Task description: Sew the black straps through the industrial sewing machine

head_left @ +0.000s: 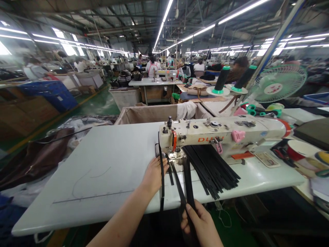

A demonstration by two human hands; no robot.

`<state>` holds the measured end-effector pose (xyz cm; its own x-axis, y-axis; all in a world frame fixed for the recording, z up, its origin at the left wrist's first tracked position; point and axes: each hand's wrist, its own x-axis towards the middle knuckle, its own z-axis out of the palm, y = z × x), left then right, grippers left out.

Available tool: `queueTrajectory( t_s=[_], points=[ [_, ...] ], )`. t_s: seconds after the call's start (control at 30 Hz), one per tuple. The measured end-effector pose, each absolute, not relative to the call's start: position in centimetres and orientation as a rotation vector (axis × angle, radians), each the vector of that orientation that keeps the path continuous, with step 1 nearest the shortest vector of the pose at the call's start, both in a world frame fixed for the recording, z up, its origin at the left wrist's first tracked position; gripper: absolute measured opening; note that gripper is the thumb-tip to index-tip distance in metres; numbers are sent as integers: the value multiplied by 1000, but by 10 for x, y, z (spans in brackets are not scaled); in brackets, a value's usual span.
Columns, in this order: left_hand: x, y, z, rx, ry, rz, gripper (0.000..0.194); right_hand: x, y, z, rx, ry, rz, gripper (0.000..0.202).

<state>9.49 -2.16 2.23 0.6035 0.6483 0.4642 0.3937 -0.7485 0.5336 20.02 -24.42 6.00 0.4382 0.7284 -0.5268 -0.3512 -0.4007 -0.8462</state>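
A white sewing machine stands on a pale table. My left hand lies by its needle area, fingers stretched out and close together, the tips against black material beside the presser foot. One narrow black strip hangs over the fingers of that hand and down past the table's front edge. At the front edge, my right hand is closed on a black strap that runs up toward the needle plate. Another black strap passes right beside it. A fanned bundle of black strips lies under the machine arm.
Two black thread cones and a green fan stand behind the machine. A fabric-lined bin is beyond the table. Loose threads and a printed ruler line show on the left tabletop. Brown material lies at left.
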Motion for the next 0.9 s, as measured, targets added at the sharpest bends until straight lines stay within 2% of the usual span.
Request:
queueTrajectory(
  t_s=[0.53,0.9],
  points=[
    [94,-22,15,2489,875,898,30,195,-238,53,-1492,-353,1214,86],
    [96,-22,20,2493,881,922,30,194,-239,56,-1468,-327,1236,79]
  ],
)
